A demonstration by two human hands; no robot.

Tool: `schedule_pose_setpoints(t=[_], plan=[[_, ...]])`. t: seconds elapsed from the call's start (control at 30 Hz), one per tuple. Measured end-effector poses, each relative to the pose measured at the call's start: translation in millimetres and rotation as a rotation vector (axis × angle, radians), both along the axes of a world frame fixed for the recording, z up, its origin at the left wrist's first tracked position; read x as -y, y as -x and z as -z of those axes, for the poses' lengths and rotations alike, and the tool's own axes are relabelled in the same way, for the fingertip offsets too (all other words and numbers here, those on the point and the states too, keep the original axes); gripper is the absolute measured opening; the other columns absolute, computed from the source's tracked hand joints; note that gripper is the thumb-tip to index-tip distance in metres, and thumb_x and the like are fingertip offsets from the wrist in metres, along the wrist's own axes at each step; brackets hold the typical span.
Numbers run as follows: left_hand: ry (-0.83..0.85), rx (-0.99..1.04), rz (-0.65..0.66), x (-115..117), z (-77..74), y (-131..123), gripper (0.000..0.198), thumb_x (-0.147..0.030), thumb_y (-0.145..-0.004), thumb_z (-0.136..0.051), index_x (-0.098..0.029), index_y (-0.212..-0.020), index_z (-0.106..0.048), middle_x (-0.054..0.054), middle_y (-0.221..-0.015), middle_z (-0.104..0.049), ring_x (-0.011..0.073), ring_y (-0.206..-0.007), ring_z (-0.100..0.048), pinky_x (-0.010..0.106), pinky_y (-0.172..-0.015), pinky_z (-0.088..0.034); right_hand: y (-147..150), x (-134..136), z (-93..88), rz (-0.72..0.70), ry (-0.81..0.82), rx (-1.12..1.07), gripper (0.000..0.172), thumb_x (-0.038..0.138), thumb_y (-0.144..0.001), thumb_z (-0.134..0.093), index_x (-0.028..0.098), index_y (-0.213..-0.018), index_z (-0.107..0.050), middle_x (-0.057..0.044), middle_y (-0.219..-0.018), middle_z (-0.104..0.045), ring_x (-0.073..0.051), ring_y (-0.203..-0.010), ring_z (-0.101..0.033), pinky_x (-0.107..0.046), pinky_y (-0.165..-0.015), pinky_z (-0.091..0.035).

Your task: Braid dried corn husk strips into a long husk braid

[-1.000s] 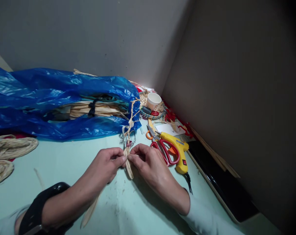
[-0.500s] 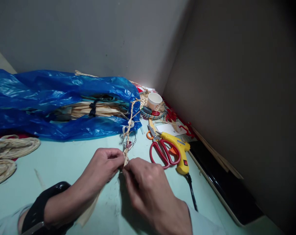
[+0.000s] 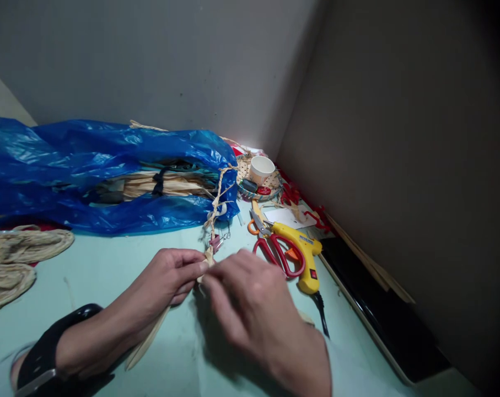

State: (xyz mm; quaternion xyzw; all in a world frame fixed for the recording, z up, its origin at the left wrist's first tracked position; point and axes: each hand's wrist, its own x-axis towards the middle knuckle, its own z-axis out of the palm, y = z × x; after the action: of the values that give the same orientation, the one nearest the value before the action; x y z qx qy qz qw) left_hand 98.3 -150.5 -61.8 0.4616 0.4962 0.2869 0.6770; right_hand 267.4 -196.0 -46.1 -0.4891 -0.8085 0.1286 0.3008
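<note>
My left hand [image 3: 173, 275] and my right hand [image 3: 243, 292] meet at the middle of the pale green table [image 3: 109, 259]. Both pinch the near end of a thin braid of dried leaf strips [image 3: 216, 207], which runs away from me to the blue plastic bag [image 3: 88, 160]. A small pink clip [image 3: 215, 242] sits on the braid just beyond my fingers. A loose flat strip [image 3: 148, 342] trails back under my left wrist. A black watch is on my left wrist.
The blue bag holds a tied bundle of dried leaves [image 3: 167, 184]. Red-handled scissors [image 3: 277, 253] and a yellow glue gun [image 3: 301, 256] lie right of my hands. A white cup [image 3: 261, 168] stands on a woven tray. Coiled braids [image 3: 14, 259] lie at left. A black slab [image 3: 377, 309] lines the right wall.
My right hand has swung over the braid's end and now covers it, its back toward the camera. The left hand keeps its pinch. The view has shifted slightly.
</note>
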Motion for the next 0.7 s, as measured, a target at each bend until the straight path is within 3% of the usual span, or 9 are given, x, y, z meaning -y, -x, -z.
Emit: schedule_pose_setpoints(t=[0.07, 0.23, 0.47, 0.6, 0.7], plan=[[-0.016, -0.001, 0.032, 0.0, -0.6, 0.4, 0.030, -0.044, -0.074, -0.077, -0.015, -0.076, -0.068, -0.011, -0.051, -0.035, 0.0052, -0.046, -0.017, 0.020, -0.042, -0.010, -6.8, -6.3, -10.2, 0.090, 0.086, -0.118, 0.020, 0.026, -0.101, -0.050, 0.017, -0.098, -0.067, -0.005, -0.095, -0.070, -0.019, -0.088, -0.061, -0.030, -0.078, -0.041], [-0.066, -0.034, 0.042, 0.2, -4.2, -1.3, 0.032, -0.044, -0.069, -0.079, -0.015, -0.073, -0.067, -0.009, -0.052, -0.040, 0.0054, -0.047, -0.021, 0.021, -0.043, -0.012, -3.5, -14.1, -6.7, 0.003, 0.465, -0.208, 0.021, 0.031, -0.103, -0.047, 0.018, -0.097, -0.061, -0.002, -0.081, -0.065, -0.015, -0.072, -0.054, -0.026, -0.064, -0.035], [-0.087, -0.065, 0.039, 5.6, -2.3, -4.3, 0.038, -0.050, -0.069, -0.075, -0.014, -0.075, -0.064, -0.004, -0.059, -0.055, 0.0052, -0.047, -0.030, 0.021, -0.045, -0.019, 3.6, -20.1, 3.2, -0.022, 0.405, -0.116, 0.024, 0.007, -0.093, -0.046, 0.017, -0.072, -0.052, 0.000, -0.069, -0.058, -0.012, -0.062, -0.042, -0.027, -0.061, -0.027], [-0.115, -0.106, 0.020, 7.7, -3.0, -5.6, 0.041, -0.048, -0.069, -0.071, -0.016, -0.092, -0.058, -0.001, -0.062, -0.066, 0.0056, -0.041, -0.031, 0.021, -0.041, -0.019, 3.4, -19.4, -3.8, 0.017, 0.416, -0.083, 0.022, 0.006, -0.088, -0.049, 0.015, -0.070, -0.058, -0.002, -0.066, -0.061, -0.012, -0.059, -0.047, -0.027, -0.059, -0.027], [-0.184, -0.194, 0.049, 8.0, -3.0, -5.3, 0.031, -0.046, -0.074, -0.065, -0.017, -0.084, -0.058, -0.002, -0.059, -0.064, 0.0066, -0.040, -0.033, 0.021, -0.040, -0.021, 5.4, -17.9, -3.8, 0.093, 0.382, -0.092, 0.023, 0.006, -0.087, -0.049, 0.013, -0.072, -0.064, -0.003, -0.064, -0.063, -0.012, -0.057, -0.047, -0.027, -0.058, -0.027]])
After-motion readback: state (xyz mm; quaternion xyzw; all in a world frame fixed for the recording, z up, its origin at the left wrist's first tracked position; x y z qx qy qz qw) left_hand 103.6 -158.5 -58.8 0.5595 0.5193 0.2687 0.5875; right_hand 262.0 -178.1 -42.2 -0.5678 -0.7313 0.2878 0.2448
